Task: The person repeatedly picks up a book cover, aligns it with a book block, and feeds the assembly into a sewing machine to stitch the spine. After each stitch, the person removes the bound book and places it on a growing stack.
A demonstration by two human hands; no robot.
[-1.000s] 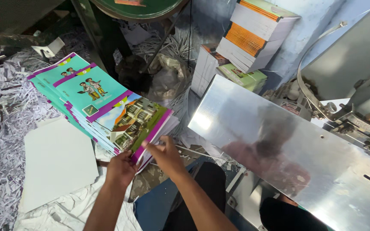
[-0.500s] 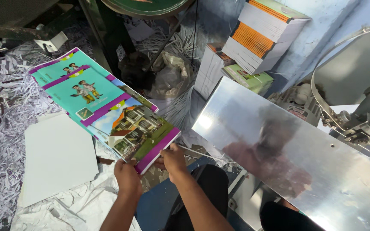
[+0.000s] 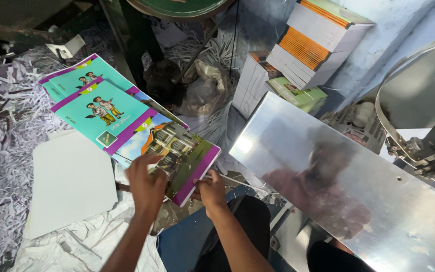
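The covers [image 3: 127, 126], a fanned stack of teal-and-purple printed sheets, lie on the shredded paper [image 3: 1, 151] in front of me. My left hand [image 3: 146, 181] lies flat on the nearest sheet, fingers spread, pressing rather than gripping. My right hand [image 3: 211, 189] is pinched shut on that sheet's purple corner. I judge this as squaring or lifting the stack; the next move calls for both hands to close under its near edge. The white board [image 3: 69, 184] sits just left, touching the stack. The steel table [image 3: 338, 186] crowds the right, so open room lies leftward.
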